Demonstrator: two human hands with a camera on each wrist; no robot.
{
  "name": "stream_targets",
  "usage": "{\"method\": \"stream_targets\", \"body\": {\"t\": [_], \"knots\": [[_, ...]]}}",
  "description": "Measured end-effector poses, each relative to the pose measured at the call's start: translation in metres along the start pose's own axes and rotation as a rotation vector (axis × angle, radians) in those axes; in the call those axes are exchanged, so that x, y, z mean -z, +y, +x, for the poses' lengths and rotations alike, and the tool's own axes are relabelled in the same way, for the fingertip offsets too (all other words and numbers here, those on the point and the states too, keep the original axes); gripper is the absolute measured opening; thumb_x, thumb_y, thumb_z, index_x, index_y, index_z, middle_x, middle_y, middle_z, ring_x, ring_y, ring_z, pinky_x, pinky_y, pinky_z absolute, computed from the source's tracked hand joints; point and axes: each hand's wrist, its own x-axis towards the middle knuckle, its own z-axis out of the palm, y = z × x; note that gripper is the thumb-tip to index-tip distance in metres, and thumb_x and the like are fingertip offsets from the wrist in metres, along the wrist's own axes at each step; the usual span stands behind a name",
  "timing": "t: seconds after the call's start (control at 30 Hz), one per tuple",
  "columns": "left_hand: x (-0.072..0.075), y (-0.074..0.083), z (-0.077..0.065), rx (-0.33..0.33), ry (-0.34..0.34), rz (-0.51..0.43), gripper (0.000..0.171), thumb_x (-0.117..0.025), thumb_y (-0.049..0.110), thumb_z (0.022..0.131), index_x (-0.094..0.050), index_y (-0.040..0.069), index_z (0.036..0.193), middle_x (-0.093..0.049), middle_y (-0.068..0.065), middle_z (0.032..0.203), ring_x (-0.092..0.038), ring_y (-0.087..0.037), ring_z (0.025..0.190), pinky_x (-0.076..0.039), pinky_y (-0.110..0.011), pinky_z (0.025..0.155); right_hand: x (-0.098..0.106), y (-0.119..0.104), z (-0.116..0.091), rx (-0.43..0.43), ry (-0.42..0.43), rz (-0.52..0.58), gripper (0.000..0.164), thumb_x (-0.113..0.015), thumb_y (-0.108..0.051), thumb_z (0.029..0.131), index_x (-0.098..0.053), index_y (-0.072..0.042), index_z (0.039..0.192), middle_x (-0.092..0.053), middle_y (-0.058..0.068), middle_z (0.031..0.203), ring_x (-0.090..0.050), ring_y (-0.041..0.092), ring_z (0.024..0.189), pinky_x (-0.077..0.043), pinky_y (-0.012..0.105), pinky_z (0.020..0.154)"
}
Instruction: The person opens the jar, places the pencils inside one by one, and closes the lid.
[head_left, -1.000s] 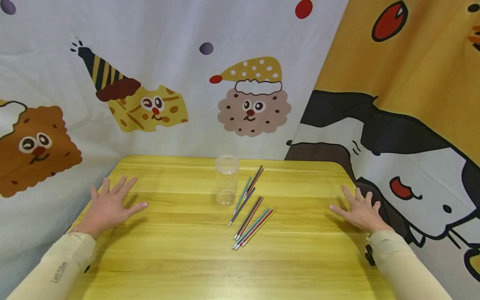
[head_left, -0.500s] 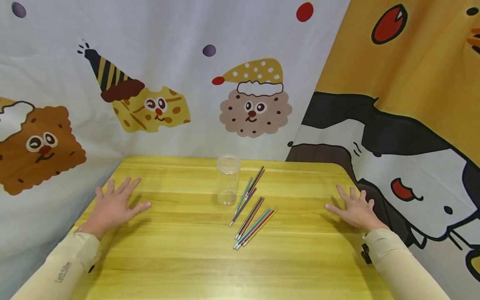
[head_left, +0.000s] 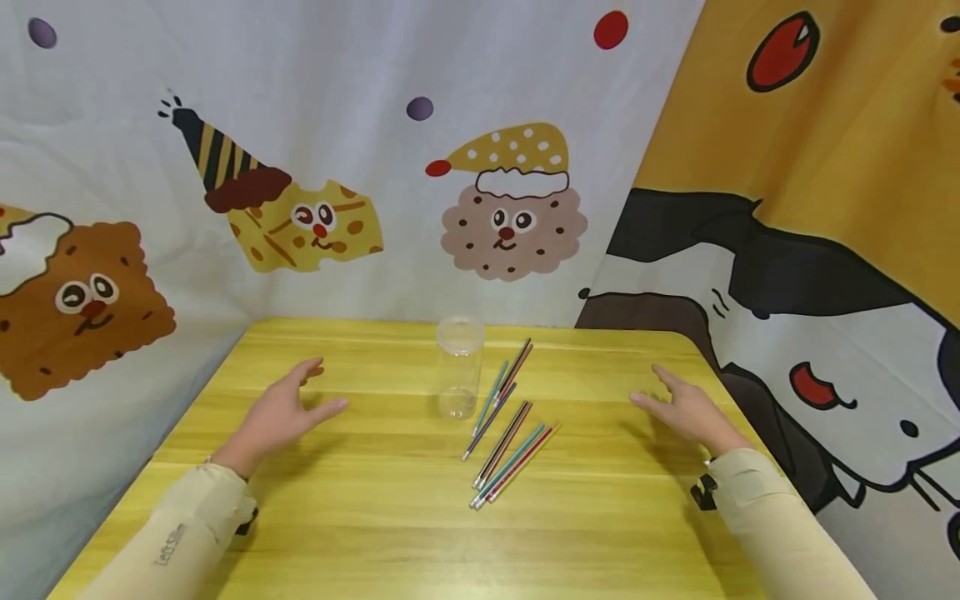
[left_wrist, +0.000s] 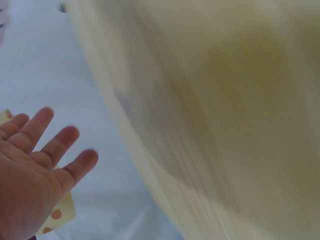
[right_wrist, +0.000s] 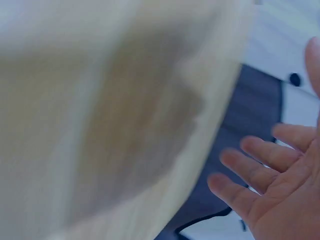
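My left hand (head_left: 281,417) hovers over the left part of the table, fingers loosely extended, thumb pointing toward the jar. Over the right part hangs my right hand (head_left: 690,412), its fingers also extended. Neither hand holds anything. Between them stands an upright clear plastic jar (head_left: 460,371) with a pale lid. Just right of the jar lie several pencils (head_left: 498,446) in two loose groups, eraser ends toward me. In the left wrist view the left hand (left_wrist: 37,170) shows spread fingers; the right wrist view shows the right hand (right_wrist: 275,180) likewise spread.
The yellow wood-grain table (head_left: 360,533) has rounded far corners. Behind it hangs a white curtain (head_left: 360,67) printed with cartoon biscuits and cheese. A yellow, black and white cartoon cloth (head_left: 810,275) hangs along the right side.
Both hands have moved inward toward the middle of the table, the left one further. Their fingers, spread wide before, are now closer together. The jar and pencils have stayed in place.
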Motion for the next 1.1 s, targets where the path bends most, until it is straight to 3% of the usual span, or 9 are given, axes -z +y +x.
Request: {"method": "stream_targets", "body": {"t": [0.17,0.4,0.77,1.1], "knots": [[-0.019,0.021,0.010,0.010,0.002,-0.180,0.100,-0.067,0.067,0.098,-0.025,0.010,0.169,-0.045,-0.020,0.166,-0.045,-0.050,0.147,-0.047,-0.069,0.111,0.003,-0.021,0.006,0.036,0.040,0.081,0.092,-0.054,-0.063,0.107,-0.024,-0.003,0.169,-0.043,0.033,0.163,-0.053,0.054,0.141,-0.052,0.067,0.106],[-0.044,0.044,0.025,0.008,0.015,-0.297,0.103,-0.071,0.069,0.094,-0.026,0.016,0.170,-0.044,-0.013,0.168,-0.043,-0.044,0.151,-0.046,-0.067,0.114,0.010,-0.035,0.003,0.061,0.086,0.174,0.088,-0.052,-0.062,0.108,-0.025,-0.006,0.170,-0.045,0.030,0.163,-0.055,0.052,0.141,-0.052,0.066,0.107],[-0.066,0.074,0.043,0.007,0.052,-0.355,0.112,-0.081,0.064,0.088,-0.024,0.012,0.169,-0.034,-0.014,0.173,-0.036,-0.044,0.156,-0.042,-0.064,0.120,0.012,-0.050,-0.006,0.061,0.129,0.298,0.086,-0.055,-0.061,0.107,-0.025,-0.014,0.171,-0.044,0.025,0.166,-0.049,0.050,0.148,-0.048,0.067,0.112],[-0.079,0.096,0.060,0.010,0.097,-0.382,0.122,-0.090,0.057,0.082,-0.020,0.009,0.170,-0.030,-0.016,0.175,-0.033,-0.041,0.159,-0.037,-0.062,0.125,0.007,-0.071,0.005,0.108,0.128,0.320,0.081,-0.056,-0.060,0.107,-0.028,-0.016,0.170,-0.047,0.021,0.165,-0.053,0.046,0.146,-0.049,0.066,0.112]]}}
